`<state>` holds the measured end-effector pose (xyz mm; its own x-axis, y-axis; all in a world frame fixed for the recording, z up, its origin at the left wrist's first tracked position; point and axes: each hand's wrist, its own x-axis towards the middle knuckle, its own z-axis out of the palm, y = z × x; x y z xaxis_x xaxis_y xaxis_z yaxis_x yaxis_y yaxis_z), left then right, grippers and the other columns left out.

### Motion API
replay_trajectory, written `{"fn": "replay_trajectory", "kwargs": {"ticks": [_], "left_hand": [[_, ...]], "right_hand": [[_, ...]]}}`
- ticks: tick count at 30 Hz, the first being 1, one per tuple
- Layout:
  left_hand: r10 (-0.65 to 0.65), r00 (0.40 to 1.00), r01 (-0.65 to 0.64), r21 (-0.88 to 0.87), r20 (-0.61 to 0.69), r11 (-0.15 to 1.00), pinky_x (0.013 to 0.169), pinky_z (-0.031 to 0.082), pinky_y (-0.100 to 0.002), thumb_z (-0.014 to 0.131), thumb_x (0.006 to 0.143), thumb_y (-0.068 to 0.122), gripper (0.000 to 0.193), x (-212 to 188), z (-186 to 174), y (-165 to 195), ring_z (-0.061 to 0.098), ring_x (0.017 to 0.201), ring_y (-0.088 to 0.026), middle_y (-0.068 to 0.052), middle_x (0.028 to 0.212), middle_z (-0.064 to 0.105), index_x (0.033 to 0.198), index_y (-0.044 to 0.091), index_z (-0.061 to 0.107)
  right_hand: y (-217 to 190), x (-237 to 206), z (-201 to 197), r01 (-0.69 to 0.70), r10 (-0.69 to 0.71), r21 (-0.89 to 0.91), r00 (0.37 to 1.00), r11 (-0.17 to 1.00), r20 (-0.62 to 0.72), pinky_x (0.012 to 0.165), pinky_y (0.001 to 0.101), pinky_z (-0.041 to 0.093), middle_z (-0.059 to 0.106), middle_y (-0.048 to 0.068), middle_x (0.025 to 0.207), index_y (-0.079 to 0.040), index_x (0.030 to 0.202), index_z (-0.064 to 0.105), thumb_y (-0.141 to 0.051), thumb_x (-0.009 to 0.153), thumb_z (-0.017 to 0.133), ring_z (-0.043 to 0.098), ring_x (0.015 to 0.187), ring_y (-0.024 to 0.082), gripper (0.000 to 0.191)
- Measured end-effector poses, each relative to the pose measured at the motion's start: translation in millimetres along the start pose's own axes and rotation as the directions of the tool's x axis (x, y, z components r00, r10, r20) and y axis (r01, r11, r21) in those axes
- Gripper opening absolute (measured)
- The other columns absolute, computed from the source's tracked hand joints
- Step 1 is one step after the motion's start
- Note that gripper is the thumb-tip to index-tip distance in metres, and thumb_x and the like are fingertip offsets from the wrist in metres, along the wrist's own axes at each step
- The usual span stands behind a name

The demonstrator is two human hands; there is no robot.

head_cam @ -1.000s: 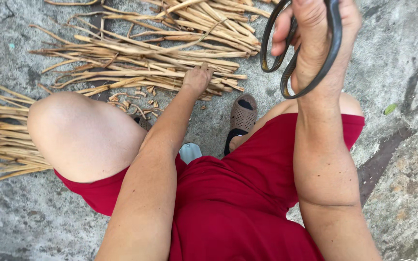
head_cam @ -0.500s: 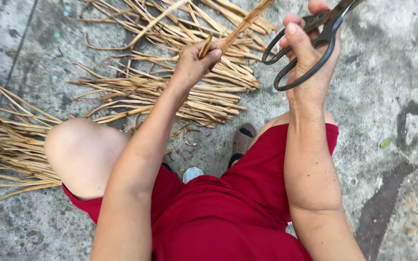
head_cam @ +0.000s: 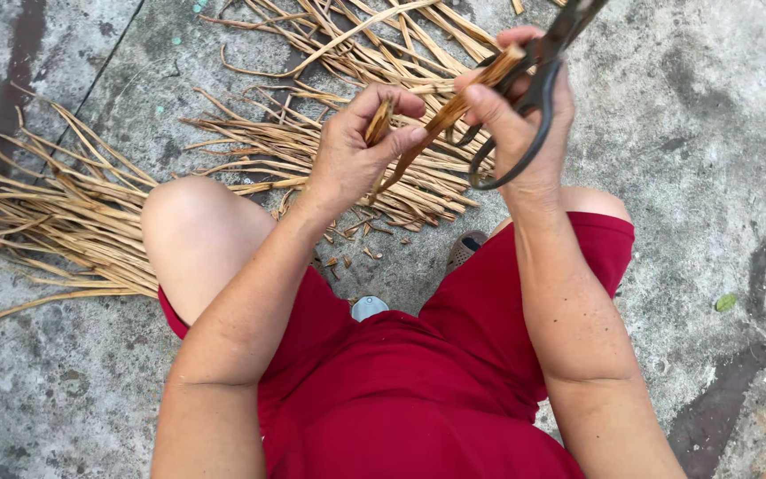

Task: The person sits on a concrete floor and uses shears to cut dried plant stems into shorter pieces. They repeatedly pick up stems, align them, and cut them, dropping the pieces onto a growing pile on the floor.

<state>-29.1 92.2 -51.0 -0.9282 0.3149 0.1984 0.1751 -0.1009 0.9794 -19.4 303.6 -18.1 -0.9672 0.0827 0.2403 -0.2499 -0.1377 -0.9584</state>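
Person seated low on a concrete floor (head_cam: 711, 133), seen from above, red shorts (head_cam: 427, 399), knees apart.

Left hand (head_cam: 352, 155): raised in front of the body, above the floor. Fingers curled closed round the lower part of a brown stalk (head_cam: 427, 133); thumb pressed along it. A short brownish stub shows between thumb and forefinger, likely an end of the same stalk, cannot tell for sure.

Right hand (head_cam: 516, 115): just beside the left, slightly higher. Fingers threaded through the loop handles of dark shears (head_cam: 534, 89), closed round them. Thumb and forefinger also pinch the stalk's upper end. Blades run off the top edge of the view; cannot tell how far apart they stand.

Stalk: held in the air between the two hands, slanting up toward the right, touching both.

Floor: loose pile of dry stalks (head_cam: 312, 133) spread ahead of the knees, fanning to the left past the left knee (head_cam: 188, 222). Small cut bits (head_cam: 356, 244) lie scattered under the hands. A sandal (head_cam: 465, 248) peeks out by the right thigh. One green leaf (head_cam: 725, 302) lies well apart at right.
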Motion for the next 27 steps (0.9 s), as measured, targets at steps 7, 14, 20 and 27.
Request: {"fn": "replay_trajectory", "kwargs": {"ticks": [7,14,20,27], "left_hand": [[0.159,0.984,-0.151,0.102,-0.081,0.983,0.079,0.057,-0.021,0.081,0.099,0.01,0.025,-7.9,3.9,14.9,0.065,0.093,-0.003,0.004,0.103,0.068,0.113,0.009,0.06],[0.032,0.991,-0.003,-0.219,0.128,0.976,0.066,0.051,-0.021,0.07,0.107,0.019,0.019,-10.7,-12.5,17.5,0.061,0.077,-0.004,0.0,0.094,0.07,0.119,0.005,0.066],[0.109,0.994,-0.109,-0.022,0.002,0.994,0.063,0.049,-0.019,0.079,0.096,0.019,0.032,-16.8,-7.2,30.4,0.058,0.072,-0.002,0.001,0.101,0.071,0.123,0.008,0.065],[0.174,0.982,-0.165,0.13,-0.067,0.978,0.072,0.055,-0.019,0.08,0.101,0.016,0.023,-15.8,-11.1,26.3,0.066,0.086,0.0,0.003,0.099,0.073,0.12,0.009,0.068]], "right_hand": [[-6.4,-15.3,30.3,0.029,-0.032,0.025,0.987,0.999,0.16,0.096,0.0309,0.065,0.075,0.013,0.118,-0.008,0.142,0.051,-0.002,0.102,0.08,0.075,0.11,0.019,0.05],[-8.4,-18.4,29.2,0.02,-0.043,0.128,0.982,0.992,0.182,0.09,0.0272,0.062,0.074,0.012,0.112,-0.008,0.14,0.051,0.002,0.099,0.08,0.073,0.104,0.017,0.051],[-2.9,-21.6,31.0,0.077,-0.078,0.011,0.989,0.997,0.123,0.086,0.0216,0.057,0.067,0.002,0.106,-0.007,0.134,0.054,0.006,0.097,0.086,0.067,0.099,0.009,0.05],[2.0,-19.2,35.7,0.105,-0.09,-0.077,0.981,0.992,0.169,0.088,0.0204,0.058,0.068,0.002,0.106,-0.009,0.134,0.056,-0.006,0.102,0.086,0.067,0.1,0.008,0.043]]}}
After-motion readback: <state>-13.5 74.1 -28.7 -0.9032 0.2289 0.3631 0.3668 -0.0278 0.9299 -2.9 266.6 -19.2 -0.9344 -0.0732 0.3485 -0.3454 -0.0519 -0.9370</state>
